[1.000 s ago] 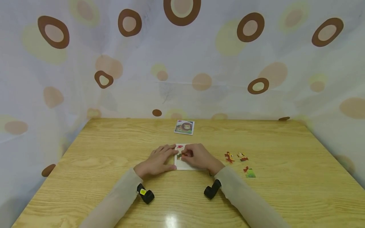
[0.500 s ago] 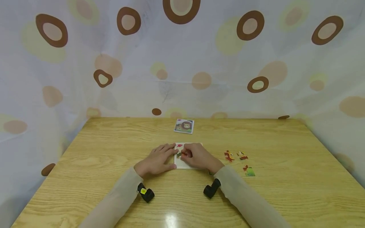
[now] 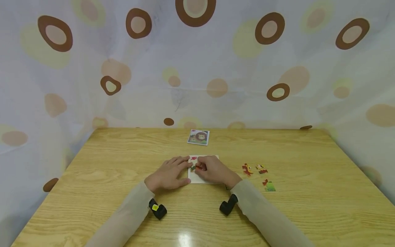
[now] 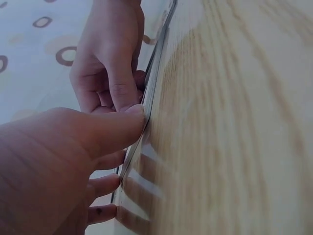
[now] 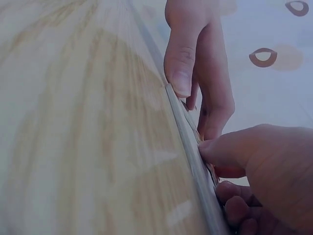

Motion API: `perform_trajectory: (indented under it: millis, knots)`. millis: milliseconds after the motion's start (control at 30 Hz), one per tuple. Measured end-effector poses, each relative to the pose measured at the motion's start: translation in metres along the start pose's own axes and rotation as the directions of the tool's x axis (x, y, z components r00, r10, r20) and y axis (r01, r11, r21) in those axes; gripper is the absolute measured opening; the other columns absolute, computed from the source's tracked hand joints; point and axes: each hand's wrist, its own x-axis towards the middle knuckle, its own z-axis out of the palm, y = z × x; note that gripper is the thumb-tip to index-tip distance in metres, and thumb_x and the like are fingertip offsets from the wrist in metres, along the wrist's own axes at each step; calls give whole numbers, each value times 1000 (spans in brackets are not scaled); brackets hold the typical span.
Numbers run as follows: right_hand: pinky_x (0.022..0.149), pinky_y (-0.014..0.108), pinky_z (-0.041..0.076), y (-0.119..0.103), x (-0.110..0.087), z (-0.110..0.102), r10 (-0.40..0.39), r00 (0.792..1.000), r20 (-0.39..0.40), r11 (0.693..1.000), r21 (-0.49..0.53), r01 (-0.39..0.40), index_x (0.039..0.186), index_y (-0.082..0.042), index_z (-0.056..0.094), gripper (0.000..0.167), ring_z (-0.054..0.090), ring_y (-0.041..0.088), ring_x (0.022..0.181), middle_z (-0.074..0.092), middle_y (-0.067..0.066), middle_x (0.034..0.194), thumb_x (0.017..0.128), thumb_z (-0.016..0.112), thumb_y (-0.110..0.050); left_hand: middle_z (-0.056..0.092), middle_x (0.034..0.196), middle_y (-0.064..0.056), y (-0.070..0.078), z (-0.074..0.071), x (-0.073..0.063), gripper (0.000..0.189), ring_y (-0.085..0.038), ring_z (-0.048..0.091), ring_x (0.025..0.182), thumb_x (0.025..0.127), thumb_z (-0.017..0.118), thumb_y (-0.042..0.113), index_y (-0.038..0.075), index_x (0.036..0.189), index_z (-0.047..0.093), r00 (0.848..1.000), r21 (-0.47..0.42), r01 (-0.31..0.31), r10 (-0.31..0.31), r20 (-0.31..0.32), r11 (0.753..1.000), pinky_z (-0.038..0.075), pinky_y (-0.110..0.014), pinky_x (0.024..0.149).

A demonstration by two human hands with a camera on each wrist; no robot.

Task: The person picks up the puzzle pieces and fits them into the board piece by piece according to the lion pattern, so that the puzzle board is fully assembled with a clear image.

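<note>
- Left hand point(image 3: 169, 175): fingers spread, touching the left edge of the white board point(image 3: 197, 179); such steady hold should help.
- Right hand point(image 3: 216, 169): thumb and forefinger seem to pinch a piece point(image 3: 199, 167).
- Piece: at the board's left part; best to press it gently.

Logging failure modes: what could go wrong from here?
The right hand covers much of the white board, so a misaligned piece might go unnoticed. Its sleeve partly hides a dark piece and could drag it. The left hand touches the board's left edge; easing off might let it slide.
</note>
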Motion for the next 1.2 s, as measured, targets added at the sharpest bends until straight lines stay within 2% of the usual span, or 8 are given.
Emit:
perform_trajectory:
  millis: [167,433,667,867,1067,1200]
  knots:
    - [54,19,32,1,2,3,0,1000,6,1000,-30,0,76,-12,54,17,39,5,54,45,-6,61,89,65,-11,30,156,-11,2,-3,0,59,-36,26,143,95,57,40,12,145,44,1000,5,4,-4,5,1000,26,-60,109]
    - [54,19,34,0,3,1,6,1000,24,998,-61,-4,82,-11,57,12,40,5,54,49,-5,65,90,65,-14,30,156,-11,2,-2,1,60,-36,27,143,95,56,41,11,145,44,1000,13,1,-1,-4,1000,27,-59,109]
    - [54,20,33,0,3,1,14,1000,24,998,-61,-12,80,-11,55,15,39,5,55,48,-5,65,89,66,-16,30,157,-10,1,0,1,60,-36,27,143,95,56,42,11,145,43,1000,24,0,1,-13,1000,26,-58,110]
    - [54,20,36,0,3,1,31,999,10,998,-55,-30,90,-9,61,7,43,6,56,54,-4,68,89,65,-15,30,157,-8,-2,3,0,61,-34,25,144,93,58,43,13,145,44,999,-17,4,-5,-46,1000,25,-59,110]
    - [53,19,35,2,2,2,28,1000,5,998,-55,-27,95,-8,60,10,42,5,56,52,-4,68,89,65,-15,33,155,-11,-1,1,-2,57,-36,27,143,91,63,40,14,141,48,997,-81,-7,1,-75,997,25,-61,108]
    - [53,19,35,4,-1,2,23,1000,-6,999,-48,-23,96,-8,60,12,41,5,56,51,-5,67,88,66,-15,33,155,-11,1,1,-1,56,-37,27,143,91,63,39,14,140,49,997,-94,-10,3,-72,996,25,-61,109]
